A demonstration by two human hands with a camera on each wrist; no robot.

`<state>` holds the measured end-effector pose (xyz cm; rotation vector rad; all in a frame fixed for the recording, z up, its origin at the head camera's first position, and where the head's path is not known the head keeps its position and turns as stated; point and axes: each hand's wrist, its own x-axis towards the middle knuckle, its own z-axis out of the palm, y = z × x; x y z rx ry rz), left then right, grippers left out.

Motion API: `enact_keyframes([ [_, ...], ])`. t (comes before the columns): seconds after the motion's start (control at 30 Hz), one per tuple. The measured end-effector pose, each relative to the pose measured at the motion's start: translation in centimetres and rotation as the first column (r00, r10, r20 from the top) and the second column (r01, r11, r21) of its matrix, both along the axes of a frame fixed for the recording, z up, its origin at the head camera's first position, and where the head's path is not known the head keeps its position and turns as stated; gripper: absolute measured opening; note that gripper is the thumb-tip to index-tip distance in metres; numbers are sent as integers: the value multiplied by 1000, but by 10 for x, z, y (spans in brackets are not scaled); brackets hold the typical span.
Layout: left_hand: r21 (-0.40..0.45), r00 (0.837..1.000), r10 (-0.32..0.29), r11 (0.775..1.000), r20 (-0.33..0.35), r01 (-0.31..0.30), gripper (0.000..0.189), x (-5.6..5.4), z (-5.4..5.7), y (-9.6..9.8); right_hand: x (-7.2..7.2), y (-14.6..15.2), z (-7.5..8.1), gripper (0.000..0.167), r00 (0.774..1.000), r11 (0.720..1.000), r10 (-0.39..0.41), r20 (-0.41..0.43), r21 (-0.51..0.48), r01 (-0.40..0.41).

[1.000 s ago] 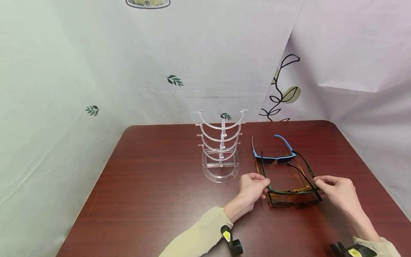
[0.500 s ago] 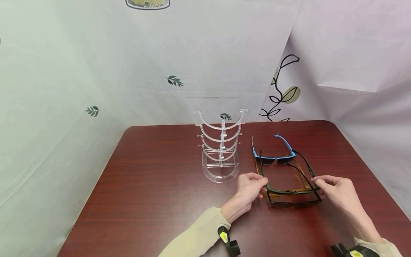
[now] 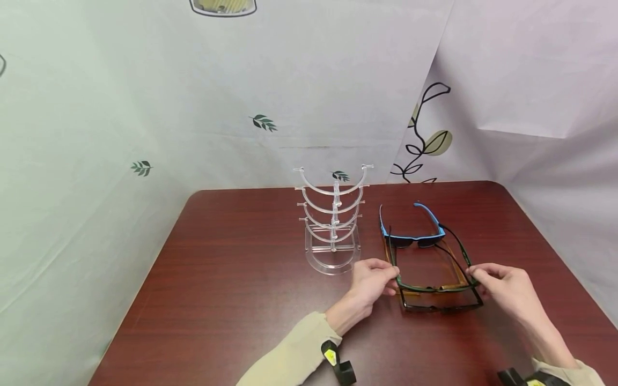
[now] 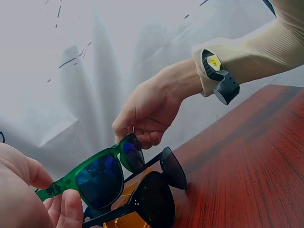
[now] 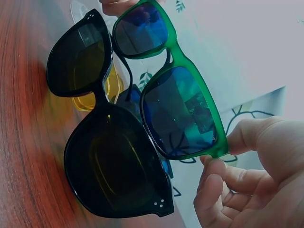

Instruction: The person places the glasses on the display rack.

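Sunglasses with a green frame (image 5: pixel 179 58) and bluish mirrored lenses are held between both hands, temples pointing away from me. My left hand (image 3: pixel 370 281) pinches them at the left hinge end; my right hand (image 3: pixel 507 289) pinches the right hinge end between thumb and fingers. Just below and nearer to me are black sunglasses (image 5: pixel 118 161) with large dark lenses. Amber glasses (image 4: pixel 124 222) show partly behind the black pair, mostly covered. Farther back, blue-framed sunglasses (image 3: pixel 413 238) lie on the table with temples spread.
A clear display stand (image 3: pixel 335 236) with several curved tiers stands left of the glasses, bare of eyewear. The dark red wooden table (image 3: pixel 232 279) runs back to a pale printed curtain (image 3: pixel 217 96). Cameras are strapped to both wrists.
My left hand has shifted slightly left and toward me, taking the left end of the green sunglasses with it. The right hand has barely moved. Stand and blue sunglasses stay put.
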<state>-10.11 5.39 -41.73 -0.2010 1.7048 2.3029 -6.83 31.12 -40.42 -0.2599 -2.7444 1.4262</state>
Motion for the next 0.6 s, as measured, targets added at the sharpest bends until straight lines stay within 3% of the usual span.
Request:
enact_keyframes([
  [0.23,11,1000,-3,1000,-3,3,10,1,2,-5,1,-2,3,28,1000,999,11,27,-52,-10],
  [0.6,20,1000,-11,1000,-14,11,11,3,4,-13,3,-8,6,33,998,999,42,42,-1,-42],
])
